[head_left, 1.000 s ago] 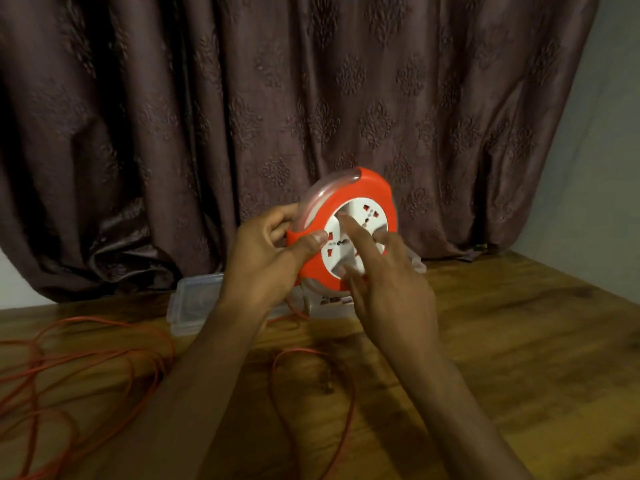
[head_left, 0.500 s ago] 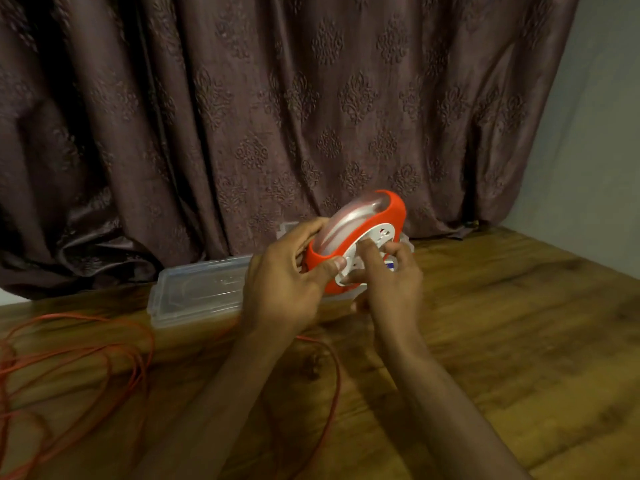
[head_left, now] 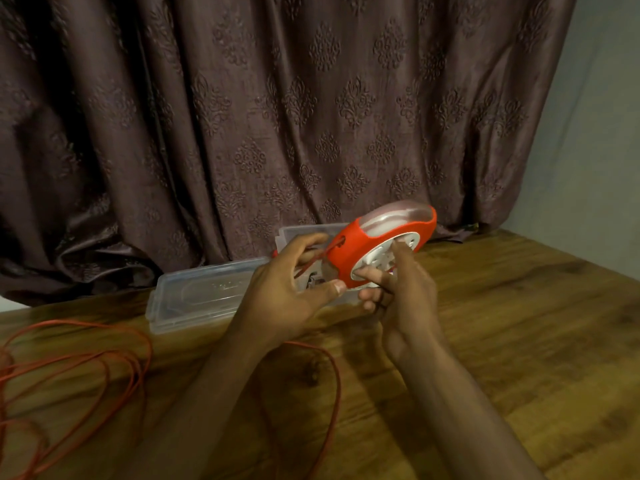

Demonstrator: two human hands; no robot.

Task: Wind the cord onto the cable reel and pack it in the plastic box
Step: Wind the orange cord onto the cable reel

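Observation:
The orange cable reel (head_left: 363, 239), with a clear rim window and a white socket face, is held above the table, tilted with its face turned down and to the right. My left hand (head_left: 287, 292) grips its left edge, thumb under the rim. My right hand (head_left: 398, 289) presses fingers on the white socket face. The orange cord (head_left: 332, 386) leaves the reel by my left hand, loops across the table and lies in loose coils at the left (head_left: 69, 368). The clear plastic box (head_left: 194, 296) lies behind my hands.
The wooden table (head_left: 502, 341) runs to a dark patterned curtain (head_left: 277, 116) at the back. A pale wall (head_left: 595, 133) stands at the right. Part of the clear box or its lid (head_left: 304, 232) shows behind the reel.
The reel has come down and tilted from upright to nearly flat, its face now turned away. Both hands moved lower and right with it. My right fingers stay on the socket face.

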